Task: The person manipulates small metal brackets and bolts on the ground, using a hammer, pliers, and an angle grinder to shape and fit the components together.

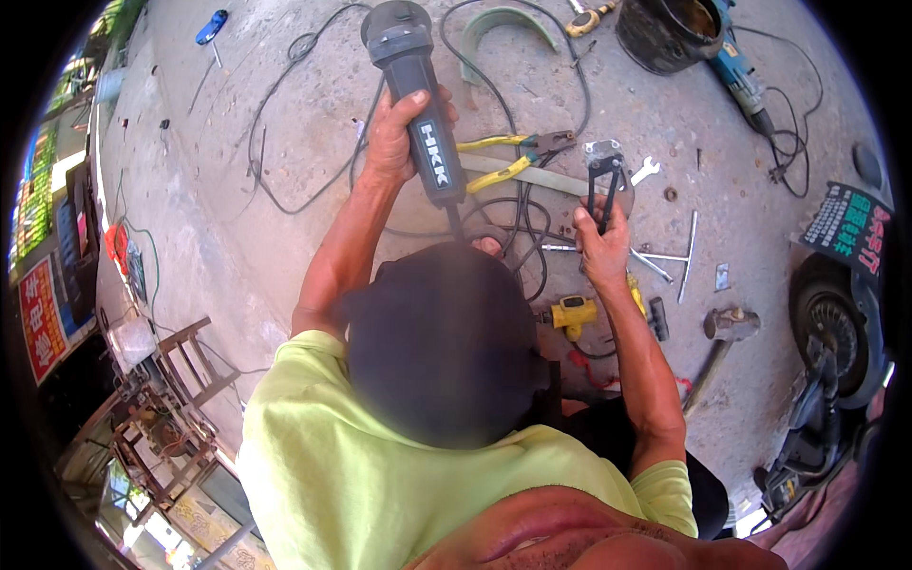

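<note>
My left hand [397, 138] is wrapped round the dark body of an angle grinder [415, 95], its round head pointing away from me and its cord leaving the near end. In my right hand [605, 242] is a black two-armed hand tool [605, 176] with a pale metal head; its exact kind is unclear. The fingers close round the lower ends of its arms. Between the hands lie yellow-handled pliers [503, 161] on the ground. Just right of the two-armed tool is an open-end wrench [646, 169]. A dark rounded shape [446, 342] hides the ground nearest me.
Looped cables [275, 109] cross the concrete. To the right lie a T-handle wrench [690, 255], a hammer [730, 326] and a yellow tool [574, 313]. Farther off stand a black pot [665, 43] and a blue power tool [743, 81]. A motorcycle wheel [819, 318] borders the right side.
</note>
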A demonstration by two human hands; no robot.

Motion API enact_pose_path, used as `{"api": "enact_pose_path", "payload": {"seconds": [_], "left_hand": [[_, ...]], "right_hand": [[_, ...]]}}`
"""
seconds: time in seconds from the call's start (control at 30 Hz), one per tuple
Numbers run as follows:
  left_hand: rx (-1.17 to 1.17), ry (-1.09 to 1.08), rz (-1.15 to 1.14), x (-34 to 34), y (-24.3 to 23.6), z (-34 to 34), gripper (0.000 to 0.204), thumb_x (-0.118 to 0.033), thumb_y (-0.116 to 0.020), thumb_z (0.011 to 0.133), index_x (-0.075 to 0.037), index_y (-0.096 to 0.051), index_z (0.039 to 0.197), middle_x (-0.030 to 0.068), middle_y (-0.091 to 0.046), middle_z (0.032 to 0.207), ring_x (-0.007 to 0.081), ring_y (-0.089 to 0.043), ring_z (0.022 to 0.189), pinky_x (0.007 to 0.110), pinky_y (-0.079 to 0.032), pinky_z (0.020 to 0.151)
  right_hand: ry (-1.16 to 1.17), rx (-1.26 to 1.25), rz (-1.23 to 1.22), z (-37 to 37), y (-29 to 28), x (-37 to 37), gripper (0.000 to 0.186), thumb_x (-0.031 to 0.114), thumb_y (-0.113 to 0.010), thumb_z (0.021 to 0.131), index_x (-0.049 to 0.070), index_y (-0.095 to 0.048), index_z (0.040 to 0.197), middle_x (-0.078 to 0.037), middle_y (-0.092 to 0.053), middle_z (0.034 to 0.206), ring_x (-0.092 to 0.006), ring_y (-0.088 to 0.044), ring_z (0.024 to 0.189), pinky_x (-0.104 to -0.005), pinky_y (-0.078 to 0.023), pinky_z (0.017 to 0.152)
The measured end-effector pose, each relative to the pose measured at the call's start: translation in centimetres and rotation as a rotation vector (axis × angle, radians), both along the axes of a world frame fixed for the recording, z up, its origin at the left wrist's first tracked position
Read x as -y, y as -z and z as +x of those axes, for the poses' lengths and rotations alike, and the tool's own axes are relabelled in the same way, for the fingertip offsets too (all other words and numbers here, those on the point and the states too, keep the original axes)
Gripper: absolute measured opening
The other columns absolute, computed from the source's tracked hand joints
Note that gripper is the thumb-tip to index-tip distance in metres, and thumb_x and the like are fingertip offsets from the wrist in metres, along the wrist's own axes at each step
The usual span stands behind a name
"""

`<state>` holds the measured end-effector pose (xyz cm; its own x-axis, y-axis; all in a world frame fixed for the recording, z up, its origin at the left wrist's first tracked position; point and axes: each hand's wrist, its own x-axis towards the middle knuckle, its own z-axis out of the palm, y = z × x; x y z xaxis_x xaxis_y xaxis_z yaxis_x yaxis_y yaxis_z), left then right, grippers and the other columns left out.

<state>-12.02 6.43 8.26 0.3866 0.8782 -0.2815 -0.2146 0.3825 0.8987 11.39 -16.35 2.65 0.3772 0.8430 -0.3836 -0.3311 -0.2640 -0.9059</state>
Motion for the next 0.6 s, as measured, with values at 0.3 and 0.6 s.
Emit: {"api": "enact_pose_path", "payload": {"seconds": [0.3,0.6], "left_hand": [[-1.084,-0.112,0.389,-1.3,-0.2,-5.8,0.063,-0.034,-0.083,0.076,0.006,-0.057,0.118,0.0144,-0.068,0.098,0.0208,-0.066,0.086,0.035,-0.054,0.077],[-1.623,-0.236,0.264,-7.2,3.2,-15.9,0.069,-0.044,-0.082,0.073,0.005,-0.057,0.115,0.0257,-0.069,0.106,0.0411,-0.069,0.099,0.048,-0.053,0.087]], "right_hand": [[0.007,0.026,-0.053,1.2,0.5,-1.0,0.021,0.015,-0.065,0.098,0.002,-0.058,0.114,-0.002,-0.060,0.078,-0.0057,-0.049,0.053,-0.0214,-0.039,0.047],[-0.009,-0.004,-0.038,2.3,0.6,-1.8,0.018,0.015,-0.066,0.098,0.005,-0.059,0.111,0.003,-0.057,0.076,-0.0039,-0.049,0.054,-0.0204,-0.039,0.046]]}}
